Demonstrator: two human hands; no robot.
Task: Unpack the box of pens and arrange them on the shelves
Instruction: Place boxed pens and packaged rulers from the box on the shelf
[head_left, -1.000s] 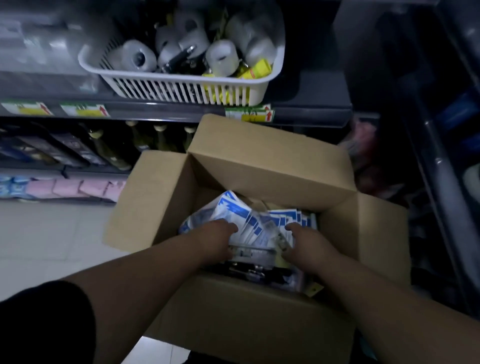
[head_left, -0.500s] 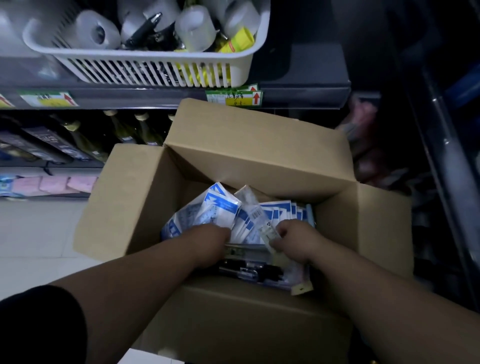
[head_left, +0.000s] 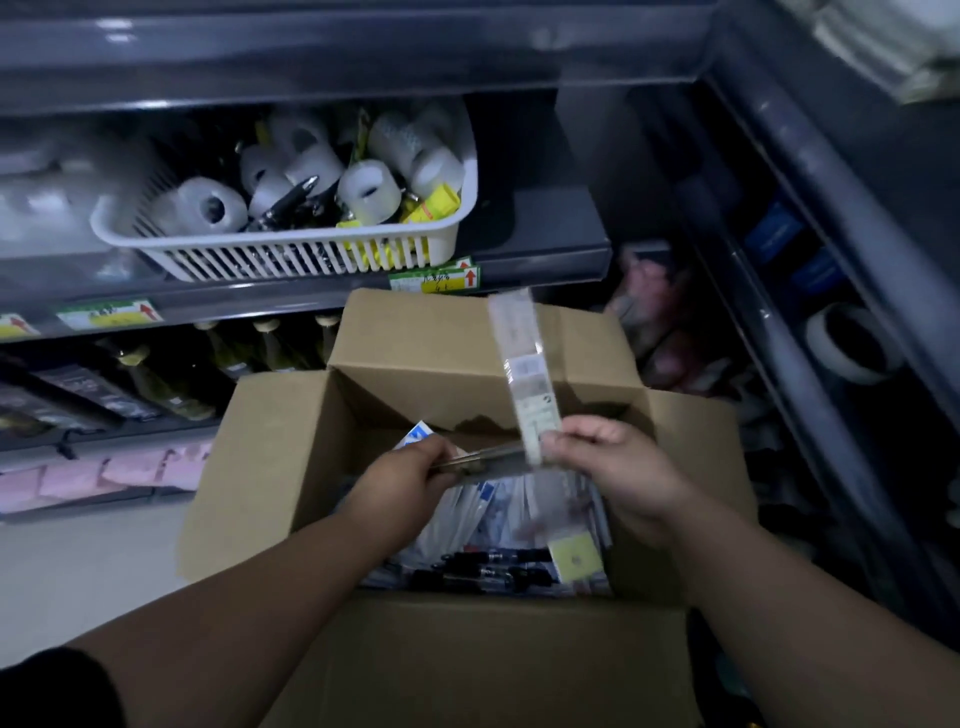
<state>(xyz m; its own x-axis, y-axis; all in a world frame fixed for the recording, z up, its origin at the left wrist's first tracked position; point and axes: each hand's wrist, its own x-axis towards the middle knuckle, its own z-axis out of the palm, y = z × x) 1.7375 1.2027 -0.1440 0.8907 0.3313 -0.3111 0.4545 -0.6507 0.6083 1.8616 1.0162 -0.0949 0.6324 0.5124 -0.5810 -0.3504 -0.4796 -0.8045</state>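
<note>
Location: a dim shop aisle with dark grey shelving (head_left: 545, 260) across the top of the frame and pale floor (head_left: 78, 561) at lower left. A white slatted basket (head_left: 291, 254) of tape rolls (head_left: 208, 208) stands on the shelf at upper left centre. Bottles (head_left: 156, 384) line the shelf below it.

The open cardboard box (head_left: 280, 441) fills the centre and bottom of the frame, flaps spread. Inside it lie blue-and-white packs (head_left: 498, 519) and black pens (head_left: 483, 564).

Right hand (head_left: 618, 467): fingers and thumb pinch the lower end of a long clear pen pack (head_left: 524, 374), held nearly upright above the box, in front of the far flap.

Left hand (head_left: 405, 480): fingers curled round one end of a thin flat pack (head_left: 483, 457), seen edge-on, extending toward the right hand.
</note>
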